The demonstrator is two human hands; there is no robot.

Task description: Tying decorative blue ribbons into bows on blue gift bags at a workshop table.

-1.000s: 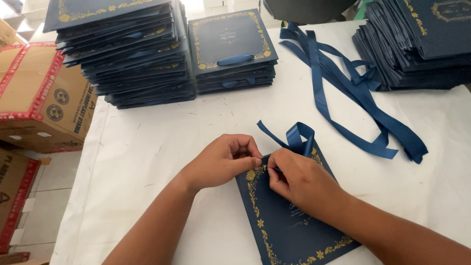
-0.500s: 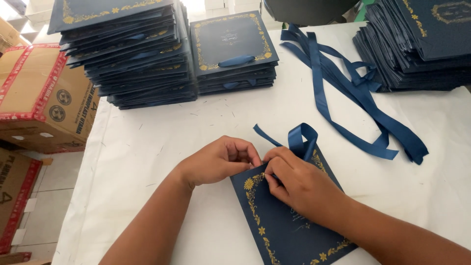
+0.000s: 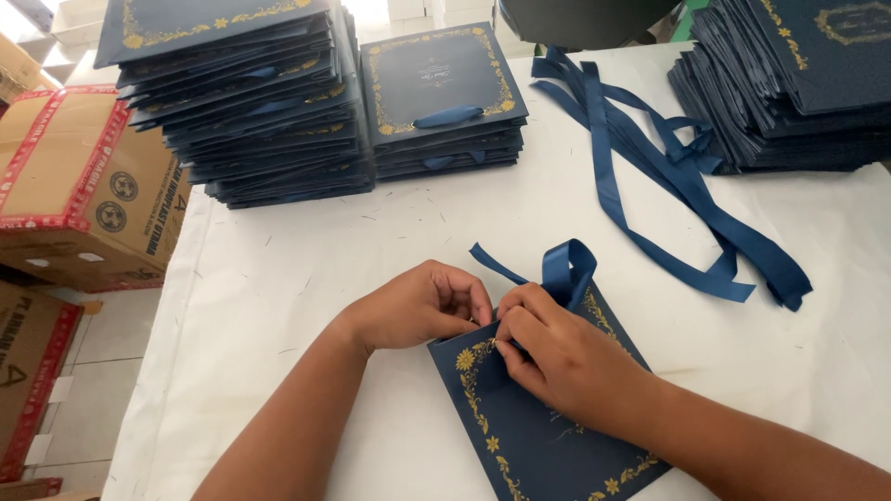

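Head view: at lower centre, both hands are pinching a limp, slippery navy satin ribbon [image 3: 563,269] at the top edge of a stiff, light navy gold-bordered card folder [image 3: 534,408] lying on the white surface [image 3: 306,250]; left hand [image 3: 422,304] and right hand [image 3: 557,357] are gripping beside the loop.

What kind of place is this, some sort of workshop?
Probably a small workshop where cards or folders are finished by hand. Tall stacks of navy covers with gold borders line the white-covered table, loose blue ribbons lie ready, and taped cardboard cartons stand beside it.
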